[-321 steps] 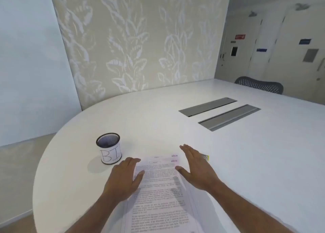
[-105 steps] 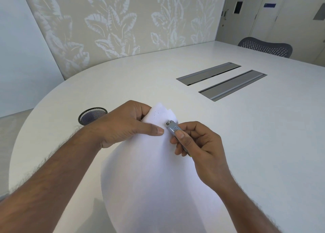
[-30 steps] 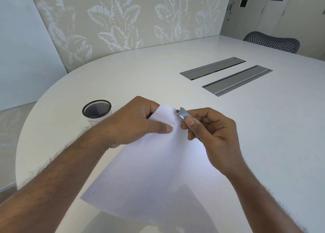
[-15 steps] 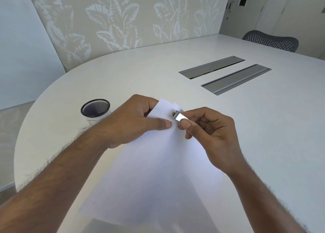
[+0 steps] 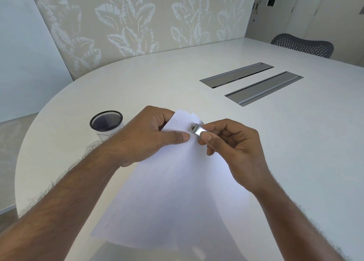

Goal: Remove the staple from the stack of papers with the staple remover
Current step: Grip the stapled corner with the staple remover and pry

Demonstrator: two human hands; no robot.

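The stack of papers [image 5: 167,191] is lifted off the white table, blank back side up, its far corner raised. My left hand [image 5: 145,136] pinches that corner, thumb on top. My right hand [image 5: 230,146] grips a small silver staple remover [image 5: 197,130] between thumb and forefinger, its metal tip resting on the paper's corner just right of my left thumb. A few tiny holes or marks show on the corner near the tip. The staple itself is too small to make out.
A black mesh cup [image 5: 106,123] with a white label stands on the table [image 5: 295,152] left of my left hand. Two grey cable hatches [image 5: 252,83] lie further back on the right. A mesh chair back [image 5: 303,45] sits at the far edge.
My right hand has shifted the staple remover slightly right along the paper's corner over the last second. My left hand keeps its pinch on the same corner.
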